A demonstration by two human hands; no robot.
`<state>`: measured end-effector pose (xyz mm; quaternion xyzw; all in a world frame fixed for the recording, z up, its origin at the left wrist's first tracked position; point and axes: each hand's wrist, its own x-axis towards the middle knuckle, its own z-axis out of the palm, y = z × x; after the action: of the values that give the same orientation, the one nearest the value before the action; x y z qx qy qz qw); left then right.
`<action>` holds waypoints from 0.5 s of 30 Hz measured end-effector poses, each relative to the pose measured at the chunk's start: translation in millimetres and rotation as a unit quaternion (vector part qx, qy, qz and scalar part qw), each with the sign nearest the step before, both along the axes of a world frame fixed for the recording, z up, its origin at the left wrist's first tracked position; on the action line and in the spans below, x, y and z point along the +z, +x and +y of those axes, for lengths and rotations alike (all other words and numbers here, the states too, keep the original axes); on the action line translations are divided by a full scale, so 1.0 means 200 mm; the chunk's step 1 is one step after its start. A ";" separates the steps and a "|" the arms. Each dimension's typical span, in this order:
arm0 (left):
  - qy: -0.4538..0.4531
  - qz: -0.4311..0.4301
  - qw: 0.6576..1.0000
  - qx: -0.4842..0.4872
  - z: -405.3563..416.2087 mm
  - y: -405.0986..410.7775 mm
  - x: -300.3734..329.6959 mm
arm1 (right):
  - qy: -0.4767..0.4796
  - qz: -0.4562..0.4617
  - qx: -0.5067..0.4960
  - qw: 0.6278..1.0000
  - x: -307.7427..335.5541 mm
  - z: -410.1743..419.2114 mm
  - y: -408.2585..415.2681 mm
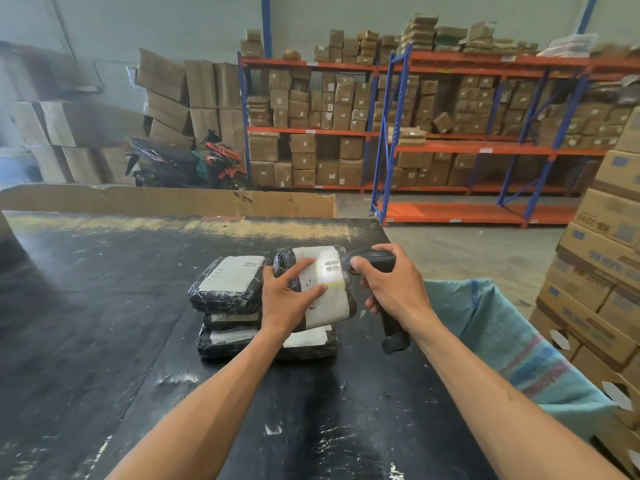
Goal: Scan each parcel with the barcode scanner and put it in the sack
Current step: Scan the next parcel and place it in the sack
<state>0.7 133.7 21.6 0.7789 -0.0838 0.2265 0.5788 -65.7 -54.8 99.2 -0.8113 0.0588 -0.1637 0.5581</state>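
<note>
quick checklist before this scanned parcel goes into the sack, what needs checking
1. Scanner light on the barcode: ok. The barcode scanner in the right hand lights the label of the top parcel.
2. Scan registered: cannot tell, nothing here shows it.
3. Hold on the parcel: not ok for lifting. The left hand only rests flat on it, fingers straight.
4. Sack open: ok. The blue sack gapes at the table's right edge.
5. Path to the sack: not ok yet, the scanner hand is in between.
6. Neighbouring parcel: ok, lying apart from the lift.
</note>
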 end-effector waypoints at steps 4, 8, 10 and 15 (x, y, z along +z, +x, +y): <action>-0.012 0.003 1.000 -0.001 0.00 0.00 0.00 | 0.003 0.003 0.000 1.000 0.01 -0.01 -0.01; -0.009 0.012 1.000 -0.004 0.00 0.00 0.00 | 0.013 0.004 0.000 1.000 0.00 -0.02 0.00; -0.012 0.017 1.000 -0.001 0.01 0.01 0.00 | 0.021 0.015 0.004 1.000 -0.01 -0.03 0.01; -0.079 0.063 0.994 0.037 0.02 0.00 0.02 | 0.038 0.077 -0.002 0.996 -0.14 -0.04 0.01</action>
<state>0.8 137.5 26.0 0.7458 -0.0002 0.2047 0.6339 -62.8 -63.1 70.3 -0.7999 0.1099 -0.0994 0.5816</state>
